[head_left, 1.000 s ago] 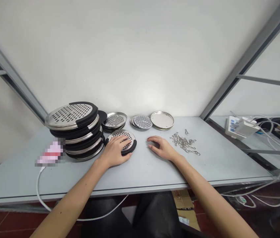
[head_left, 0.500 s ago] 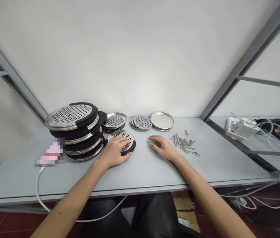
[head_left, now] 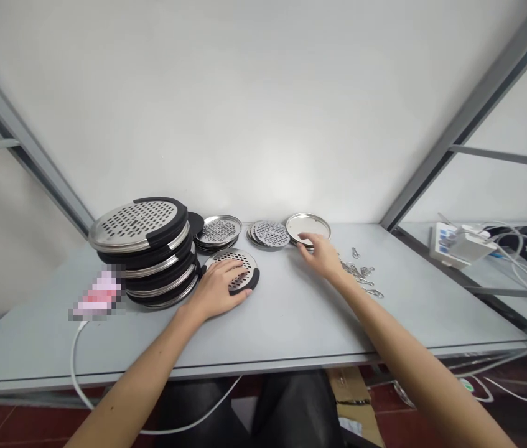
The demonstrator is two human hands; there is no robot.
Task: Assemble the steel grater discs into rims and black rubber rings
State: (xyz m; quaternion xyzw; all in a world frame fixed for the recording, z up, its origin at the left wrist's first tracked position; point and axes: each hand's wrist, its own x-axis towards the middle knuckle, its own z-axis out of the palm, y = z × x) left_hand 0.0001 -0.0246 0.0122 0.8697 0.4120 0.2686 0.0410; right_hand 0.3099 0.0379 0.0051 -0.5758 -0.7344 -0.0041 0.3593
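Black-trimmed stack (head_left: 137, 224) at left, a disc (head_left: 241, 257) beneath the left grip (head_left: 219, 289).
Left of that grip stands the stack; under its spread, unclenched fingers the disc lies flat on the tabletop (head_left: 282, 317), best steadied with light, even palm pressure. Perforated plates (head_left: 272, 234) lie beyond, between both grips. Right grip (head_left: 323, 256) seems empty, thumb and fingers parted, over the near edge of the rimmed plates (head_left: 308, 223); contact is unclear, and fingertips are best kept to the rim. Clips (head_left: 364, 272) lie just right of it.
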